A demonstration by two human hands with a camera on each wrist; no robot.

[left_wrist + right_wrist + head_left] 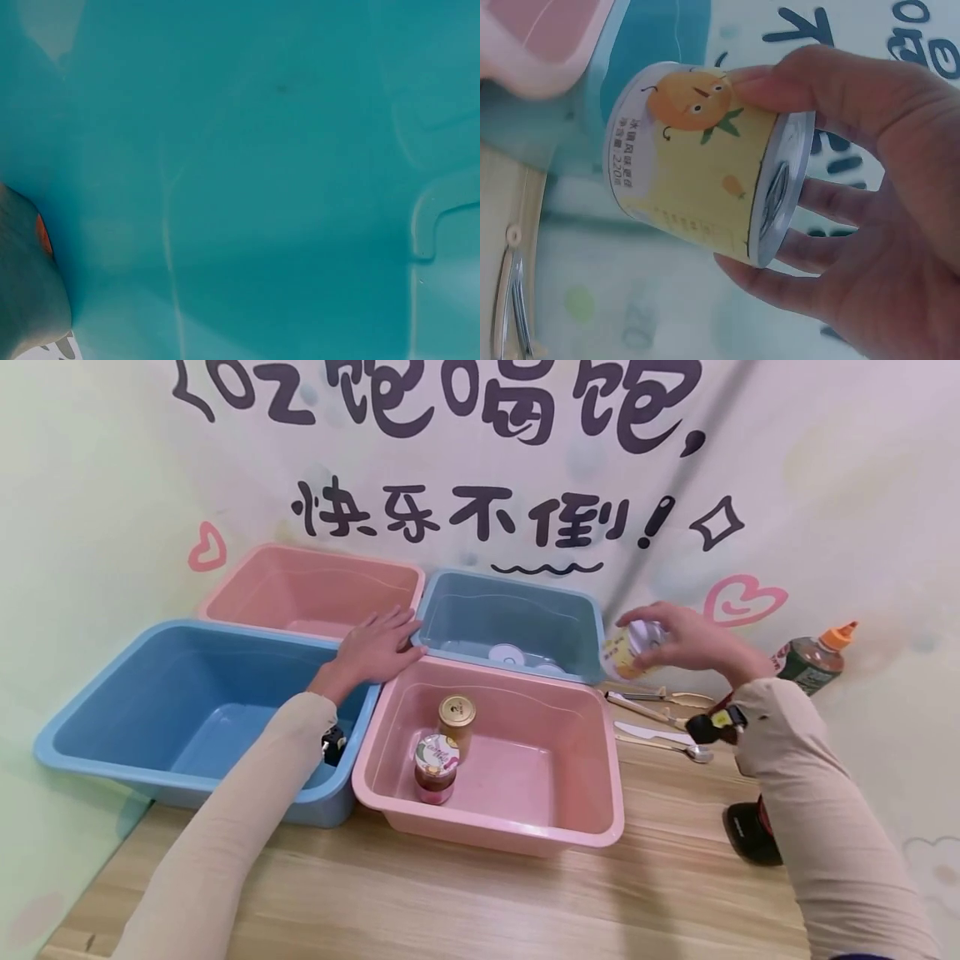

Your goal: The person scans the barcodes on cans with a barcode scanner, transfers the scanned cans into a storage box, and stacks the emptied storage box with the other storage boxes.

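My right hand (pixel 690 639) grips a small can (pixel 697 165) with a yellow label, a cartoon orange fruit and a pull-ring lid. It is held in the air, tilted, beside the right end of the back blue bin (pixel 600 631). My left hand (pixel 378 647) rests, fingers extended, where the rims of several bins meet; it holds nothing visible. In the front pink bin (pixel 581 693) stand a gold-lidded jar (pixel 457 714) and a jar with a patterned lid (pixel 437 764). A round white item (pixel 507 655) lies in the back blue bin.
A large blue bin (pixel 67 752) stands front left, with a pink bin (pixel 262 556) behind it. On the table's right lie tongs (pixel 690 699), a white-bladed knife (pixel 652 732) and a spoon (pixel 699 753). An orange-capped bottle (pixel 813 660) and a black object (pixel 750 835) are near my right arm.
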